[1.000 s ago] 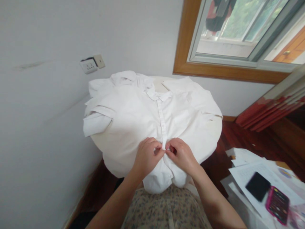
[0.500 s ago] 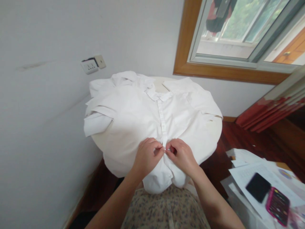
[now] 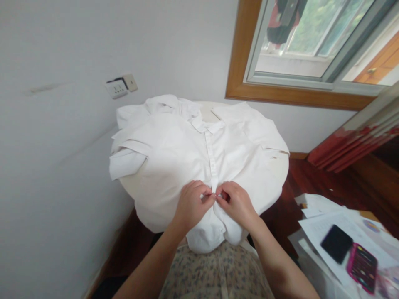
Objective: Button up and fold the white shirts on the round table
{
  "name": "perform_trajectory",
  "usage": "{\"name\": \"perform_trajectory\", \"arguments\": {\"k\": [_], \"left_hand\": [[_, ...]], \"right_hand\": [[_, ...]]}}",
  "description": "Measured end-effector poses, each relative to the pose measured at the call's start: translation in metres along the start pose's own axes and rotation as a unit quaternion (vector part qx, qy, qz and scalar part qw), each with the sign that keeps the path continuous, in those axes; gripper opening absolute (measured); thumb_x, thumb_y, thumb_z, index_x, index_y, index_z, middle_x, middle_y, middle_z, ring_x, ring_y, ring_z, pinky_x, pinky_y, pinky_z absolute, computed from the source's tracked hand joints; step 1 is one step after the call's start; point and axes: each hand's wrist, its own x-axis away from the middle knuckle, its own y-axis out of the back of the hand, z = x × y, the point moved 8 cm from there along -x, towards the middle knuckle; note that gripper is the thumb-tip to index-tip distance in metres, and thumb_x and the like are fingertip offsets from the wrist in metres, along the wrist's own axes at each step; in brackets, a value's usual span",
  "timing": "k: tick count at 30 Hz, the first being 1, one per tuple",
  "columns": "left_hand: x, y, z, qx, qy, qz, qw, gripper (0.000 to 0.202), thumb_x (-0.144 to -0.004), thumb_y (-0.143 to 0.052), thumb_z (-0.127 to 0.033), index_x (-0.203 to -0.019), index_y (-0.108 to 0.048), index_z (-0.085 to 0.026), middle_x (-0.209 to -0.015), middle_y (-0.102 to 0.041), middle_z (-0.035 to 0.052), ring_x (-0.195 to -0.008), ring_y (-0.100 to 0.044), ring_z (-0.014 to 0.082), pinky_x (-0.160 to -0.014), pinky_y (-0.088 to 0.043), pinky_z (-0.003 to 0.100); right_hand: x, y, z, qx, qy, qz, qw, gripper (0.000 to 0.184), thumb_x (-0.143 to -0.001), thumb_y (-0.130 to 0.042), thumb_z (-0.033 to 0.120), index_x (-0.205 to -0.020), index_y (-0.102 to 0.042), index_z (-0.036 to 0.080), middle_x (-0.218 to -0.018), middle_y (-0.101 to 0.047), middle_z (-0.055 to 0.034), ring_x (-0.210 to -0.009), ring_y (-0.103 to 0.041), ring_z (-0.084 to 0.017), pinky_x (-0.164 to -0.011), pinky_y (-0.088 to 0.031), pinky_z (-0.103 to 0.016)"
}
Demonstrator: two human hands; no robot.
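A white short-sleeved shirt (image 3: 174, 153) lies spread out, front side up, over a round pale table (image 3: 137, 180), its collar toward the wall. Its lower hem hangs over the near edge, close to my body. My left hand (image 3: 193, 202) pinches the front placket with thumb and forefinger. Just to its right, my right hand (image 3: 236, 202) pinches the same placket, the fingertips of both hands nearly touching. Whether a button sits between the fingertips is too small to make out. Above my hands, the placket runs straight up to the collar.
More white cloth (image 3: 163, 104) is bunched at the table's back left, by the wall with a socket (image 3: 116, 88). At right, a side stand carries papers (image 3: 314, 226), a black flat object (image 3: 336, 243) and a pink-cased phone (image 3: 362, 268). A wood-framed window (image 3: 237, 54) and a curtain (image 3: 339, 141) are beyond.
The view has shifted very slightly. Both hands keep their pinch on the placket at nearly the same spot, with only tiny fingertip movement.
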Motion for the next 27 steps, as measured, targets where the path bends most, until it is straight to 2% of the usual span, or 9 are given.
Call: {"name": "perform_trajectory", "arguments": {"k": [19, 27], "left_hand": [[0.0009, -0.0008, 0.0002, -0.003, 0.013, 0.008, 1.0, 0.01, -0.073, -0.061, -0.016, -0.064, -0.058, -0.019, -0.072, -0.062, 0.0, -0.075, -0.055, 0.0163, -0.074, -0.04, 0.031], [0.0015, 0.0016, -0.0014, -0.006, 0.002, -0.002, 1.0, 0.011, -0.072, -0.06, -0.014, -0.063, -0.056, -0.019, -0.072, -0.061, 0.0001, -0.075, -0.054, 0.0162, -0.072, -0.039, 0.03]], "right_hand": [[0.0008, -0.0007, 0.0006, -0.01, 0.003, 0.009, 1.0, 0.008, -0.078, -0.064, 0.013, -0.078, -0.059, 0.02, -0.066, -0.051, 0.0026, -0.071, -0.05, -0.015, -0.067, -0.036, -0.026], [0.0006, 0.0044, 0.0023, -0.067, 0.026, 0.036, 0.997, 0.008, -0.081, -0.06, 0.013, -0.085, -0.064, 0.02, -0.067, -0.052, 0.0028, -0.069, -0.05, -0.014, -0.069, -0.038, -0.026]]}}
